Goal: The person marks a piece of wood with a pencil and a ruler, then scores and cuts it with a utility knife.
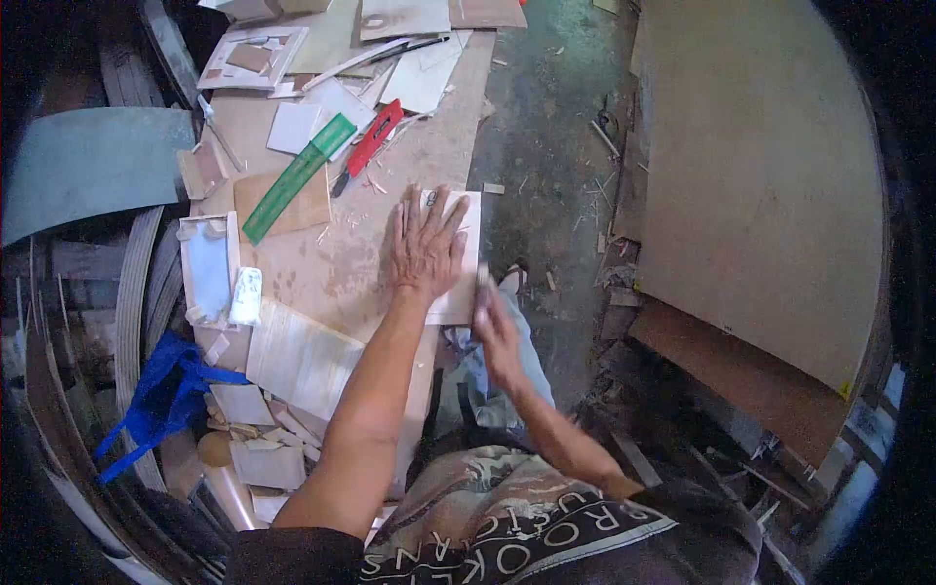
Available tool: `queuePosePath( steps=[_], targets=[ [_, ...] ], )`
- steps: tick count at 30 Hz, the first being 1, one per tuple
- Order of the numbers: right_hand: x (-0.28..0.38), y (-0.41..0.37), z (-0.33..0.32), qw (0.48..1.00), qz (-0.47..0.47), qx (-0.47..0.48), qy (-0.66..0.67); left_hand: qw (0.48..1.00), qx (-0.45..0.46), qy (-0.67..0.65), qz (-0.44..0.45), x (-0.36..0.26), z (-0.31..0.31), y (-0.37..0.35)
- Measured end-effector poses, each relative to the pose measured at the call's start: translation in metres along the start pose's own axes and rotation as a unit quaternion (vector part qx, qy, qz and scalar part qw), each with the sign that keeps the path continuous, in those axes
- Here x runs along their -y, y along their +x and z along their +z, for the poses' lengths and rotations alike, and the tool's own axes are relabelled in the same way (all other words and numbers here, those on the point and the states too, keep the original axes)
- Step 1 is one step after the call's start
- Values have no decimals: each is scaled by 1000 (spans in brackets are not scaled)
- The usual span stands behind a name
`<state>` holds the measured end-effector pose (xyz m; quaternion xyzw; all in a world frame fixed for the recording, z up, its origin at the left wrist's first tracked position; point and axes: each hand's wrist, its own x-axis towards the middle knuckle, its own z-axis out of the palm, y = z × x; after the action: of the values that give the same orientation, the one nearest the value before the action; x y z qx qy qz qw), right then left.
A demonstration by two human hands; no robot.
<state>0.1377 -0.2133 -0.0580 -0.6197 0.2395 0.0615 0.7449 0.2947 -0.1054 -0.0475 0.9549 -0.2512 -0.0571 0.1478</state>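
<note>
My left hand (429, 244) lies flat with its fingers spread on a pale rectangular board (470, 234), pressing it on the workbench (370, 263) at its right edge. Beside the board's right edge, my right hand (495, 322) is closed around a small object; blur hides what it is. Up and left of my left hand are a red utility knife (375, 141) and a green ruler (297, 178), which lies partly over a thin brown wooden sheet (314, 207).
Boards and papers (419, 73) cover the bench's far end. At the left are a framed tray (210, 273), a white block (247, 295), a blue bag (171, 395) and wood scraps (268, 463). A large panel (760, 185) stands at the right, beyond the littered floor (546, 127).
</note>
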Motion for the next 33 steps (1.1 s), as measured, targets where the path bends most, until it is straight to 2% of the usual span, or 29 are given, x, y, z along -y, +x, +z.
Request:
queuePosePath(
  steps=[1,2,4,7,8,9,11,15,16,19,21,23,24,27,28,29,31,33],
  targets=[
    [5,-14,4,996,69,1,51,1000,-5,0,2,1,0,4],
    [7,2,0,996,69,-3,51,1000,-10,2,2,0,2,3],
    [25,57,3,999,-45,-22,-17,1000,-10,13,4,-1,0,-1],
    [10,49,2,997,-65,-30,-32,1000,-10,24,6,-1,2,-1],
    [-3,23,-1,988,-107,-21,-114,999,-21,25,6,2,2,9],
    [-5,19,0,988,-101,-22,-116,1000,-22,20,7,2,2,4],
    [-11,10,1,998,36,-43,-26,1000,-21,11,8,-2,3,-3],
    [-11,5,1,999,14,-22,19,1000,-20,12,17,1,2,4],
    [-10,-19,1,1000,-5,-2,12,1000,-17,5,13,2,2,0],
    [-6,2,1,1000,10,-21,0,1000,-4,15,6,1,2,0],
    [0,17,-4,1000,-1,10,29,1000,-8,12,4,1,4,-1],
    [2,5,-2,997,-47,5,-58,1000,-21,12,10,1,2,2],
    [5,-12,5,998,-21,-6,-62,1000,-11,15,5,1,2,3],
    [10,28,2,997,-57,-21,-45,1000,12,16,0,1,6,-4],
    [17,70,-1,998,-53,-16,13,1000,7,17,-5,1,7,-1],
    [41,92,1,998,-61,-9,6,1000,11,17,-4,-3,5,-8],
    [30,57,2,994,-53,-36,-93,999,17,38,-3,-2,-2,-1],
    [1,9,6,996,-40,-41,-74,999,23,20,-7,-1,2,-6]
  ],
)
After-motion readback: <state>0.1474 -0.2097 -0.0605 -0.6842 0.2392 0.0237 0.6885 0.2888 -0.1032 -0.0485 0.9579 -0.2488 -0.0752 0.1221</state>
